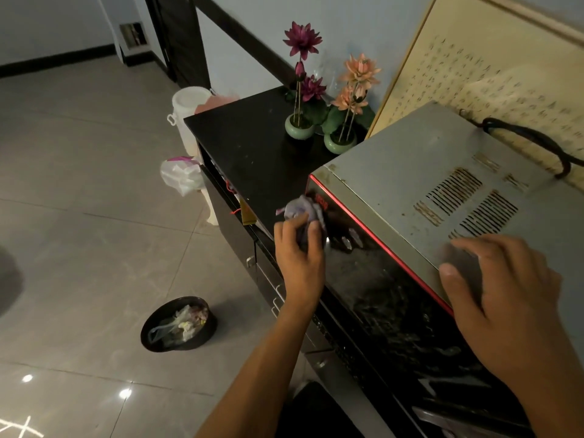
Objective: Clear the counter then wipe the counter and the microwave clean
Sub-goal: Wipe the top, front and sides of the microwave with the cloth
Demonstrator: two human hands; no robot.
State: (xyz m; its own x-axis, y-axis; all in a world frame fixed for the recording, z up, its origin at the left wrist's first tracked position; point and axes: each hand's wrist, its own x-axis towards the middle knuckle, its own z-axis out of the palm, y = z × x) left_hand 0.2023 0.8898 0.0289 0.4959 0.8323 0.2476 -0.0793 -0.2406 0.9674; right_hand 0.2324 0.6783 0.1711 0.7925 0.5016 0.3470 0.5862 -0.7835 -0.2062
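Curled round a crumpled purple cloth [301,210], the left hand [298,257] grips it and presses it on the dark front of the microwave [410,184], at its far upper corner; the right hand [512,298] lies flat on the grey top by the red front edge, fingers relaxed and holding nothing; part of the cloth is hidden under the fingers, the red display beside it is too blurred to read, and the microwave's near end is cut off by the frame; a black cord [537,143] loops behind it. The microwave stands on a black counter [252,153] with two potted flowers [298,126] beyond; a round bin [178,324] sits on the grey tiled floor [79,184]. Its long axis runs from upper left to lower right, front facing the floor side.
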